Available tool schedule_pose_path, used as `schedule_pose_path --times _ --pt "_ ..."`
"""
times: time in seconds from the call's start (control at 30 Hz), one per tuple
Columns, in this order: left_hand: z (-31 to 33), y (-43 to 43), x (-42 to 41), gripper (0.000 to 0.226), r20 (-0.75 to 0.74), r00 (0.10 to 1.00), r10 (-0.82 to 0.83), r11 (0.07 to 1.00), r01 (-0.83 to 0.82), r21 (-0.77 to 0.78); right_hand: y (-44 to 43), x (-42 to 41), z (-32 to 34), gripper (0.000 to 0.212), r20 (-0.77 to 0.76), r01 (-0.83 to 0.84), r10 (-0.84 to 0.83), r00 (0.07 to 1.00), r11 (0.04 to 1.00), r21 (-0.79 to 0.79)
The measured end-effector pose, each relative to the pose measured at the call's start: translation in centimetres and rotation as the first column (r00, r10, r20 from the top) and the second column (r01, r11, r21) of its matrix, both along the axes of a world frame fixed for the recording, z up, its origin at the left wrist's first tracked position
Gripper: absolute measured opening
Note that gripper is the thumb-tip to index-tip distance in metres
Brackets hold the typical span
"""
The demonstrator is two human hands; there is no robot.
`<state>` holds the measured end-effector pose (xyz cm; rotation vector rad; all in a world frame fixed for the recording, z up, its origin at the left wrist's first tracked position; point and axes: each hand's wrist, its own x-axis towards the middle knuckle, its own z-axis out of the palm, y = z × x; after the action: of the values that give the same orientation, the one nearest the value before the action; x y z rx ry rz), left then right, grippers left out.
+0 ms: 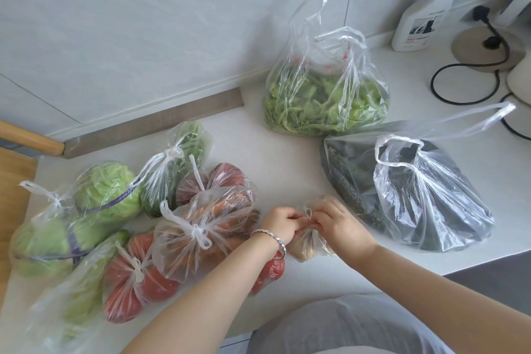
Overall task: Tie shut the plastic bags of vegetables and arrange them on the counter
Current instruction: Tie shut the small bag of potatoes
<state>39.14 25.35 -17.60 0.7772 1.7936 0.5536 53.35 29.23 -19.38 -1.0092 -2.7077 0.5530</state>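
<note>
A small clear bag of pale beige vegetables sits near the counter's front edge. My left hand and my right hand pinch its two handle ends, which cross in a knot between my fingers. To the left lie several tied bags: cabbages, tomatoes, carrots, red onions and green vegetables. Two bags stand untied on the right: leafy greens at the back and dark cucumbers nearer me.
A white counter runs along a tiled wall. A wooden board lies at the far left. At the back right stand a white spray bottle, a round base and a black cable.
</note>
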Motion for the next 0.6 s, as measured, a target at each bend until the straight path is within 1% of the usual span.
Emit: schedule_pose_path --times 0.07,0.13,0.17,0.23,0.27,0.37,0.4,0.47,0.5,0.53,0.57,0.6 --pt "-0.1 0.2 0.0 0.016 -0.13 0.99 -0.053 0.998 0.055 0.017 0.0 0.3 0.3 0.03 0.111 0.002 -0.012 0.994 0.996 0.084" --pt "-0.3 0.3 -0.1 0.015 -0.304 0.944 -0.13 0.989 0.144 0.024 -0.3 0.9 0.1 0.031 0.141 -0.036 0.011 0.99 0.984 0.172" --pt "-0.5 0.2 -0.2 0.015 -0.361 0.92 -0.154 0.985 0.173 0.022 -0.5 1.3 -0.1 0.031 0.149 -0.062 0.031 0.988 0.977 0.203" --pt "-0.9 0.0 -0.1 0.015 -0.414 0.895 -0.165 0.983 0.183 0.003 -0.7 1.7 -0.4 0.03 0.152 -0.097 0.063 0.986 0.968 0.23" --pt "-1.0 0.0 0.0 0.016 -0.43 0.888 -0.16 0.985 0.173 -0.009 -0.8 1.8 -0.4 0.03 0.167 -0.103 0.068 0.984 0.971 0.215" --pt "-0.6 0.2 0.1 0.019 -0.482 0.854 -0.194 0.978 0.204 -0.032 -0.8 1.2 0.3 0.03 0.222 -0.065 0.044 0.974 0.994 0.085" --pt "-0.2 0.4 0.0 0.02 -0.5 0.839 -0.215 0.972 0.233 -0.026 -0.6 1.0 1.1 0.026 0.226 -0.026 0.03 0.974 1.0 -0.017" --pt "0.9 1.4 -0.5 0.024 -0.538 0.812 -0.226 0.961 0.276 0.012 0.6 1.1 3.5 0.014 0.183 0.049 -0.004 0.983 0.969 -0.24" --pt "1.7 1.9 -0.7 0.026 -0.551 0.807 -0.211 0.959 0.28 0.044 1.2 1.5 5.0 0.011 0.131 0.058 -0.012 0.991 0.932 -0.357" --pt "2.8 2.7 -0.6 0.028 -0.546 0.817 -0.185 0.956 0.278 0.091 2.0 2.1 6.7 0.009 0.042 0.04 -0.024 0.999 0.909 -0.414" --pt "3.9 3.6 -0.3 0.03 -0.521 0.838 -0.163 0.95 0.276 0.147 2.8 2.7 8.5 0.006 -0.065 0.013 -0.044 0.997 0.909 -0.416" --pt "5.0 4.3 0.2 0.034 -0.49 0.858 -0.155 0.937 0.285 0.203 3.5 3.3 10.2 0.004 -0.172 0.0 -0.068 0.983 0.931 -0.366"
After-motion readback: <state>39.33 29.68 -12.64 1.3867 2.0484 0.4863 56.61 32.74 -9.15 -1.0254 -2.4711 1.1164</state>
